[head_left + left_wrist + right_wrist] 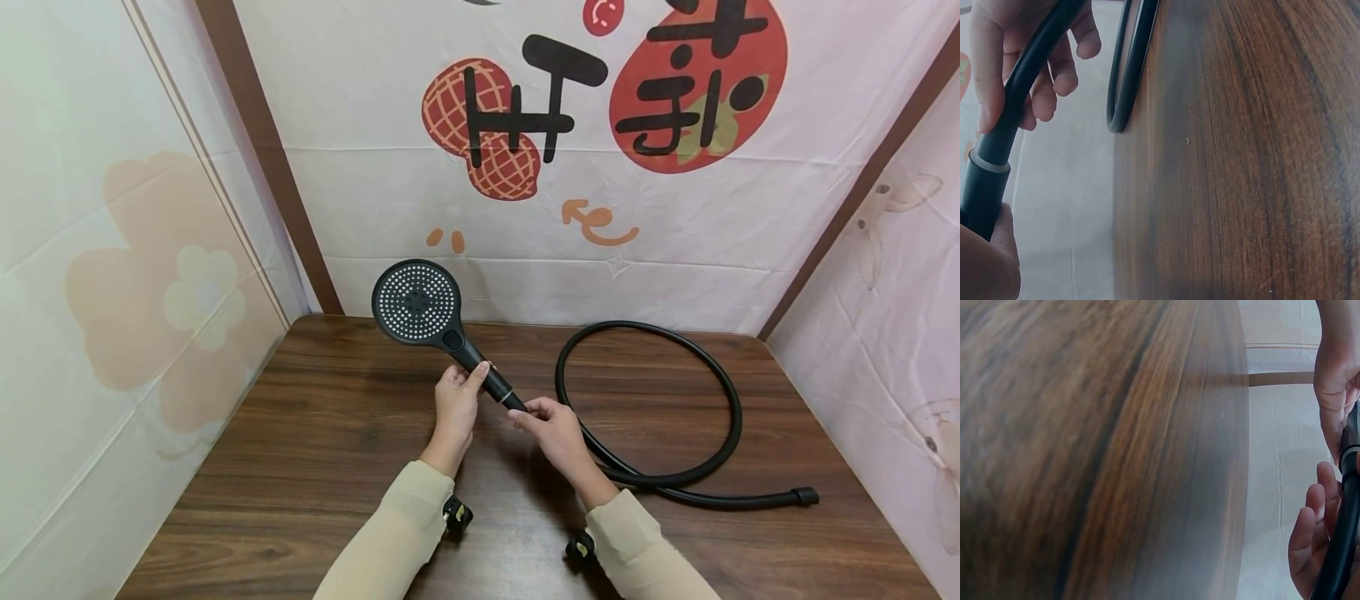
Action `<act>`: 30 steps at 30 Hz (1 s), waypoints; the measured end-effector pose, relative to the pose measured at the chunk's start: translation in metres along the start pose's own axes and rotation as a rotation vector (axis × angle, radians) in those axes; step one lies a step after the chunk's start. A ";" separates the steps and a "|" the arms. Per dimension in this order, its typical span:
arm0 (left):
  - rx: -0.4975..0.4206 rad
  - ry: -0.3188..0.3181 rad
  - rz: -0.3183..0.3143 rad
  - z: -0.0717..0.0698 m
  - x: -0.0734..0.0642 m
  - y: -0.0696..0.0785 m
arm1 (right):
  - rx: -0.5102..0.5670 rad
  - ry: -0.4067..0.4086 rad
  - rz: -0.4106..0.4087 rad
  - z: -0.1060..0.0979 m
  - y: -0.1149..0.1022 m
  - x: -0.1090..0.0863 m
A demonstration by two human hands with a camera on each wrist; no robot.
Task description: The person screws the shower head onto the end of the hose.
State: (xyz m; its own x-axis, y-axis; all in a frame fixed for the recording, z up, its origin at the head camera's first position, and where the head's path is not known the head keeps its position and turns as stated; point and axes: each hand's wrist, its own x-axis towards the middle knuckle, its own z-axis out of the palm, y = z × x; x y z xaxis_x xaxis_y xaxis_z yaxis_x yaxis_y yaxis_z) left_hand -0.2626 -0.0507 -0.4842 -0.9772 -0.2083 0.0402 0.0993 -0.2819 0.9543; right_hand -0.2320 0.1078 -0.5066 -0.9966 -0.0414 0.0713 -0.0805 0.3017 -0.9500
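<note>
A black hand shower head (pixel 417 302) with pale nozzles is held up over the table, its face turned toward the head view. My left hand (pixel 455 408) grips its handle (pixel 497 386), thumb along the upper side. At the handle's lower end, my right hand (pixel 555 429) pinches the black shower hose (pixel 648 481) between thumb and fingers. The hose end meets the handle in line, with a pale ring (pixel 990 164) at the joint in the left wrist view. The right wrist view shows the hose (pixel 1337 556) bending down past the right hand's fingers (pixel 1304 544).
The hose lies in one wide loop on the right of the brown wooden table (pixel 300 467). Its other end, a black connector (pixel 806 497), points right. Printed cloth walls (pixel 360 192) stand behind and at both sides. A small black wrist camera (pixel 457 514) sits at each cuff.
</note>
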 end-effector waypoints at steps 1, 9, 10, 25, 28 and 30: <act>0.000 0.001 0.001 0.000 0.000 0.000 | 0.001 -0.007 -0.003 0.000 0.000 0.000; -0.008 0.008 0.000 0.000 0.001 0.000 | -0.015 -0.031 -0.032 0.000 0.001 0.000; -0.009 0.008 0.000 0.000 0.001 -0.001 | -0.017 -0.030 -0.031 0.000 0.000 0.000; -0.012 0.009 0.001 0.001 0.001 -0.001 | -0.041 -0.030 -0.019 0.000 -0.003 0.000; -0.010 0.007 0.001 0.001 0.001 0.000 | -0.046 -0.030 -0.017 0.000 -0.002 0.000; -0.007 0.004 -0.001 0.001 0.001 0.000 | -0.046 -0.028 -0.014 -0.001 -0.002 0.000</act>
State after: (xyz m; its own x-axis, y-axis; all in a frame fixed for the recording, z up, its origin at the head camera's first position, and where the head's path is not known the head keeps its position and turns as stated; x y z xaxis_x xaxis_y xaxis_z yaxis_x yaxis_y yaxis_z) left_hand -0.2635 -0.0502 -0.4844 -0.9765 -0.2120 0.0378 0.0994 -0.2884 0.9523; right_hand -0.2320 0.1078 -0.5044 -0.9945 -0.0722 0.0756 -0.0959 0.3443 -0.9340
